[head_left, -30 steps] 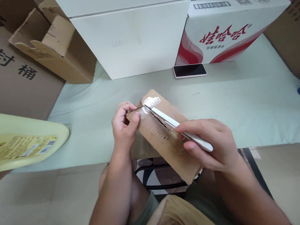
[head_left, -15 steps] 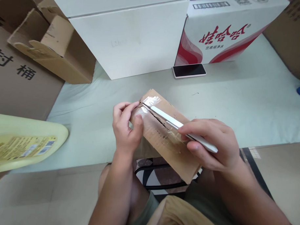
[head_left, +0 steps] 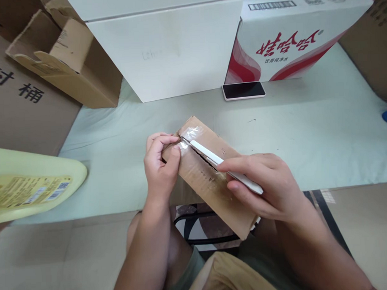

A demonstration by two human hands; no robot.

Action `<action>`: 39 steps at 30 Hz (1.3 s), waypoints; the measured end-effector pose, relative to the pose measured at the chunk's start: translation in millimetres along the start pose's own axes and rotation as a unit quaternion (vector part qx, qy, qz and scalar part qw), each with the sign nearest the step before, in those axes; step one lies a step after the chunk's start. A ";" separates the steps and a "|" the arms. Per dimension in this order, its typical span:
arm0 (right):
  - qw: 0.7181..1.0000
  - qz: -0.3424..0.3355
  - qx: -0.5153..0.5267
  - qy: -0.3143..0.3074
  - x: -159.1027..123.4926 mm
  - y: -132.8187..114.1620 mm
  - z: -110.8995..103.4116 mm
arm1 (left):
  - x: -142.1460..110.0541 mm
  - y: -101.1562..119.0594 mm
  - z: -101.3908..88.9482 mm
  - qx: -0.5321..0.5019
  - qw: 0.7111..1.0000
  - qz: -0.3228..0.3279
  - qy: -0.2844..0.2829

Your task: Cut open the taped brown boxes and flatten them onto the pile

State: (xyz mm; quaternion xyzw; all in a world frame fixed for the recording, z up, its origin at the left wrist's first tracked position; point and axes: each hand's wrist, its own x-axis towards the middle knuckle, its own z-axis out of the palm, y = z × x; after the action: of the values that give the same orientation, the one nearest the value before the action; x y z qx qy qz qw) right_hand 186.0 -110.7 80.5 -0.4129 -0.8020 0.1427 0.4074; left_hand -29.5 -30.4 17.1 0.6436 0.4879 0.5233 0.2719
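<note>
A small taped brown cardboard box [head_left: 210, 184] rests between my hands at the front edge of a pale green table [head_left: 307, 128]. My left hand [head_left: 159, 169] is closed on the box's upper left corner, thumb and fingers pinching the edge. My right hand [head_left: 264, 185] is closed round a white utility knife [head_left: 219, 164]. The blade tip lies in the torn seam near the clear tape [head_left: 191, 132] at the box's far end.
A white box [head_left: 171, 44] and a red-and-white carton [head_left: 288, 36] stand at the back, with a phone [head_left: 244, 90] lying face up before them. Open brown cartons [head_left: 60, 61] are at the left. A yellow bottle [head_left: 33, 184] lies at the left edge.
The knife slid back towards me along the seam, then pushed forward again to the far taped end. My left hand shifted its pinch slightly on the box corner.
</note>
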 end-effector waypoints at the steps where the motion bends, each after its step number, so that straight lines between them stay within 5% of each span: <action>1: 1.000 0.001 0.000 -0.002 -0.2 -0.2 0.0 | -0.3 -0.5 0.4 -0.002 1.000 0.002 0.000; 28: 0.996 0.031 -0.069 -0.046 0.5 -2.0 3.8 | -0.9 -3.1 3.6 -0.011 1.000 0.006 0.002; 39: 0.996 0.037 -0.068 -0.043 0.1 -3.5 4.7 | -7.3 -5.7 3.5 -0.038 0.997 -0.063 -0.028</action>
State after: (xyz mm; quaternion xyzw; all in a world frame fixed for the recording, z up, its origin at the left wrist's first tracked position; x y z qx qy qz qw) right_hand 180.4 -112.3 79.6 -0.4621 -0.8108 0.1203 0.3384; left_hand -28.0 -34.4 8.2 0.6152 0.4991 0.5050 0.3426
